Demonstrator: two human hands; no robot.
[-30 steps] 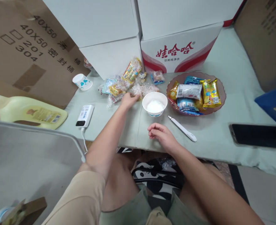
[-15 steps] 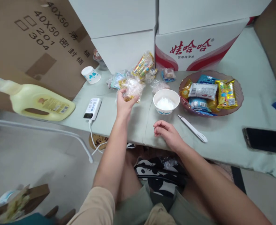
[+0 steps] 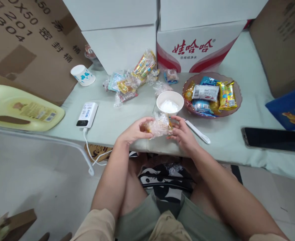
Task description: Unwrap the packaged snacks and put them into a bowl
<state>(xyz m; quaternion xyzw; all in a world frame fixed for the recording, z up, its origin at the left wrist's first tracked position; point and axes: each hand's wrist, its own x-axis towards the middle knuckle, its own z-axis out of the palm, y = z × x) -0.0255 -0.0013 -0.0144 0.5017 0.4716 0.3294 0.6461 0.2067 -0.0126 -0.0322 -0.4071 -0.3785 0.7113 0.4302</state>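
Observation:
Just above the table's front edge, my left hand and my right hand hold a crinkled clear plastic package between them, with some gold showing on it. Its contents are hard to make out. Behind it stands a white paper bowl with white stuff inside. A white pen-like cutter lies right of my right hand. Farther back, a heap of wrapped packets rests against the white boxes.
To the right are a pink glass bowl of wrapped snacks, a phone and a blue package. On the left are a yellow jug, a white power bank with a cable and a tipped paper cup. White cartons line the back.
My left hand has brought the plastic package from the heap toward the table's front edge. My right hand has come up and taken hold of its other side. The view has shifted right.

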